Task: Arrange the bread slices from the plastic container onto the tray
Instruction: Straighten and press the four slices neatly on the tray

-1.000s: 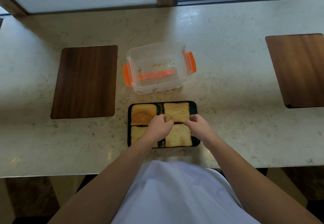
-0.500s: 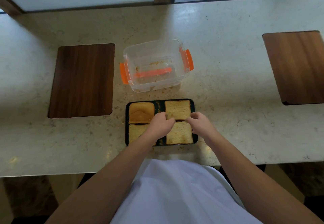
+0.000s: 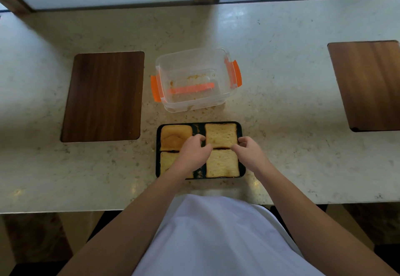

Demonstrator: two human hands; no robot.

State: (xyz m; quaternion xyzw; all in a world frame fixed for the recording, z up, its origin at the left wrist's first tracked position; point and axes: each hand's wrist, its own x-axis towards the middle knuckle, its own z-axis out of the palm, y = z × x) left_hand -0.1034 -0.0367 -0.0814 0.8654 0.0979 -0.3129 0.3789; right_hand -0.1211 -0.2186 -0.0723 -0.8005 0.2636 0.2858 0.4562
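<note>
A black tray (image 3: 241, 127) lies near the counter's front edge with four bread slices on it. The far left slice (image 3: 175, 135) is darker, crust side up. The far right slice (image 3: 220, 134) is pinched at its near corners by my left hand (image 3: 193, 153) and my right hand (image 3: 249, 151), and its near edge looks slightly raised. The near right slice (image 3: 222, 163) lies flat. My left wrist covers most of the near left slice (image 3: 166, 159). Behind the tray stands the clear plastic container (image 3: 190, 54) with orange clips, holding only crumbs.
A dark wooden board (image 3: 104, 96) lies to the left of the container and another wooden board (image 3: 368, 85) at the far right. Crumbs are scattered on the pale stone counter (image 3: 281, 113) around the container. A window frame runs along the back edge.
Both hands have moved slightly forward from the seam between the two right slices onto the near corners of the far right slice. The camera view shifted a little.
</note>
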